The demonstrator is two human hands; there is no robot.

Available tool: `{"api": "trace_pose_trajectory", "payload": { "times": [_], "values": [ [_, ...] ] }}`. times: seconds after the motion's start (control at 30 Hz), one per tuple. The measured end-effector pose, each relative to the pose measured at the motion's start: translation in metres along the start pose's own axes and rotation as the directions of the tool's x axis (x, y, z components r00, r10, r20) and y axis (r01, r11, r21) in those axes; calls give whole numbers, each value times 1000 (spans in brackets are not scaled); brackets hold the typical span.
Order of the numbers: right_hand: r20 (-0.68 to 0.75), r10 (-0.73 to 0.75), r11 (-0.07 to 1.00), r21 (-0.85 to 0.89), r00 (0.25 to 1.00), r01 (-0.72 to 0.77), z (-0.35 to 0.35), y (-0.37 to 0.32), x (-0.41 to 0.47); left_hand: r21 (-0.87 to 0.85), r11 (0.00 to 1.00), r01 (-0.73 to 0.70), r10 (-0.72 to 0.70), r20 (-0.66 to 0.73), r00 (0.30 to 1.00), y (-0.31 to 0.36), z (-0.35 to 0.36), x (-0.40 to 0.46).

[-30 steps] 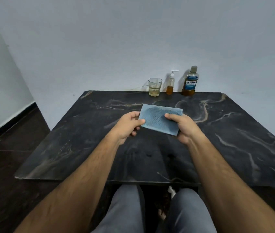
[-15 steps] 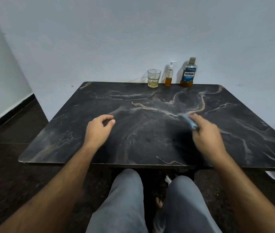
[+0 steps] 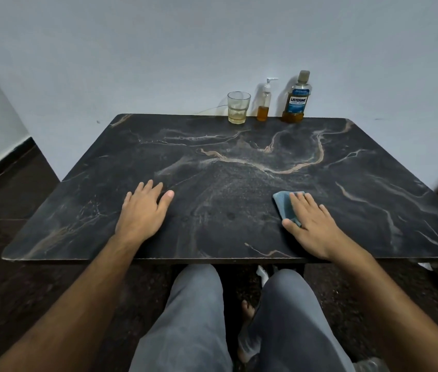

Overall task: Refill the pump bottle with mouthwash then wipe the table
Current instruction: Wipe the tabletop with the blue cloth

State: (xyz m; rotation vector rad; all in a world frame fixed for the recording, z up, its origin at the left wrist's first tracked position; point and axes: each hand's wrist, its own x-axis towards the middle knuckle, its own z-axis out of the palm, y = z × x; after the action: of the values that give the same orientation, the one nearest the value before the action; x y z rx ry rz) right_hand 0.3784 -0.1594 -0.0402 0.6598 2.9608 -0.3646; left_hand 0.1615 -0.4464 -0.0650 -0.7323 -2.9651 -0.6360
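A folded blue cloth (image 3: pixel 283 204) lies on the dark marble table (image 3: pixel 239 170) at the near right. My right hand (image 3: pixel 310 224) presses flat on it with straight fingers, covering most of it. My left hand (image 3: pixel 142 210) rests flat on the table at the near left, holding nothing. At the far edge against the wall stand a small pump bottle (image 3: pixel 264 104) with amber liquid in its lower part and a Listerine mouthwash bottle (image 3: pixel 297 99), capped.
A drinking glass (image 3: pixel 238 107) with a little pale liquid stands left of the pump bottle. The white wall runs right behind the table. My knees in grey trousers sit under the near edge. Dark floor lies on both sides.
Both hands held the cloth up over the table; the left hand let go and came down flat, and the right hand carried the cloth to the right and pressed it on the table.
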Motion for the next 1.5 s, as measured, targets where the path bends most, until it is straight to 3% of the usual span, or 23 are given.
{"api": "trace_pose_trajectory", "payload": {
  "times": [0.13, 0.33, 0.47, 0.63, 0.77, 0.9, 1.07, 1.13, 1.3, 1.5],
  "values": [
    [3, -3, 999, -40, 1000, 3, 1, -18, 10, 106, 994, -3, -2, 48, 999, 3, 3, 2],
    [32, -175, 978, -107, 984, 178, 19, -79, 16, 157, 988, -2, -11, 84, 996, 4, 1, 2],
    [50, -278, 945, -165, 959, 282, 22, -71, -26, 167, 986, -19, -2, 125, 992, 2, 0, 3],
    [55, -130, 973, -183, 990, 138, 10, -33, -32, 231, 966, -115, 75, 177, 981, -11, -2, 6],
    [-12, -37, 986, -163, 999, 34, 12, -54, 20, 237, 962, -132, 94, 164, 982, -13, 0, 5],
    [3, -157, 975, -157, 988, 155, 27, -109, 45, 229, 966, -120, 90, 138, 986, -14, -1, 5],
    [31, -383, 909, -163, 923, 383, 37, -127, -22, 183, 970, -159, 127, 175, 976, -20, -8, 6],
    [56, -349, 918, -178, 935, 353, 32, -103, -37, 206, 963, -174, 131, 204, 970, -34, -15, 7],
    [32, -125, 972, -198, 992, 129, 20, -79, 1, 296, 954, -40, -13, 174, 985, -57, -21, 3],
    [4, -243, 957, -164, 970, 240, 40, -160, 62, 275, 962, 4, -46, 147, 988, -52, -19, 4]
  ]
}}
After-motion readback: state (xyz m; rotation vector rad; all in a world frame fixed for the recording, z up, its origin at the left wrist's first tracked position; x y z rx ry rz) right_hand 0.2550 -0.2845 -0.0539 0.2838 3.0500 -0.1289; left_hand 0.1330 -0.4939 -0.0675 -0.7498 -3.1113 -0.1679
